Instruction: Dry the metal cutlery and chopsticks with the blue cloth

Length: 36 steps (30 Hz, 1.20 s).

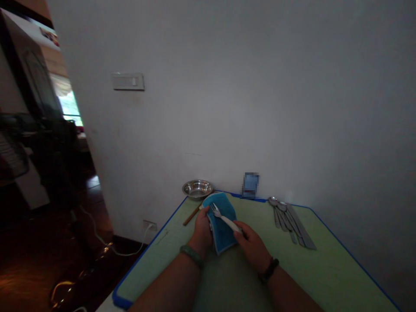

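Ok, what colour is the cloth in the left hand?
Teal blue; the cloth shows best in the head view.

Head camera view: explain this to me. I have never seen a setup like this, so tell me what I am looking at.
There is no machine here. This one picture comes from a camera worn on a person's head, looking forward and down at their own two bare hands. The left hand grips a blue cloth, and the right hand holds a white-handled fork against it. On the green table lie a row of metal cutlery and a steel bowl.
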Each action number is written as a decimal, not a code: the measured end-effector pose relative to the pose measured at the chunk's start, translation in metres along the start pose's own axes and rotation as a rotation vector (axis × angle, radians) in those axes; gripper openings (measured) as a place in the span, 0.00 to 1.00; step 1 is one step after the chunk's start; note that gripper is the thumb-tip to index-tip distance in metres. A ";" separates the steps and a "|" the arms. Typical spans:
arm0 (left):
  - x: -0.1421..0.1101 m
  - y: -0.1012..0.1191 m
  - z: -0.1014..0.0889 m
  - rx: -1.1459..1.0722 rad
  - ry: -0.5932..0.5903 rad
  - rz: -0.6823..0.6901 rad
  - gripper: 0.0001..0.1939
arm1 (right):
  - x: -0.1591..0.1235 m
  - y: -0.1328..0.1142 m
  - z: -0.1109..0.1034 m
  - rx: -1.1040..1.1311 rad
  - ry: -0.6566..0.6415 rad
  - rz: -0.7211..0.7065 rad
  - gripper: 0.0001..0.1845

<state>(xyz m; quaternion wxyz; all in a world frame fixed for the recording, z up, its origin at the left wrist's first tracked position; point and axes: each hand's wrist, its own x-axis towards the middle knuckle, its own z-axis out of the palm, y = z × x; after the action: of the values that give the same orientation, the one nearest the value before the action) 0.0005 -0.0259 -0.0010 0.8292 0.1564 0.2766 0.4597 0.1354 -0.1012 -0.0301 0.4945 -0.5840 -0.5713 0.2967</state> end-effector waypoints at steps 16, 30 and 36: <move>-0.006 0.001 0.005 -0.005 -0.025 0.051 0.19 | 0.001 0.005 0.002 0.072 -0.078 0.017 0.24; -0.005 0.002 0.005 -0.013 0.002 0.070 0.22 | -0.001 0.003 0.001 0.047 -0.074 0.035 0.24; -0.002 0.002 0.003 -0.039 -0.007 0.052 0.23 | 0.000 0.004 0.002 0.020 -0.051 0.047 0.24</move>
<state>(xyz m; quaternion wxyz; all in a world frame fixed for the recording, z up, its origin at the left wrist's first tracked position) 0.0003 -0.0268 0.0032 0.8210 0.1489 0.2604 0.4858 0.1355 -0.0999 -0.0344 0.4786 -0.5845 -0.5669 0.3286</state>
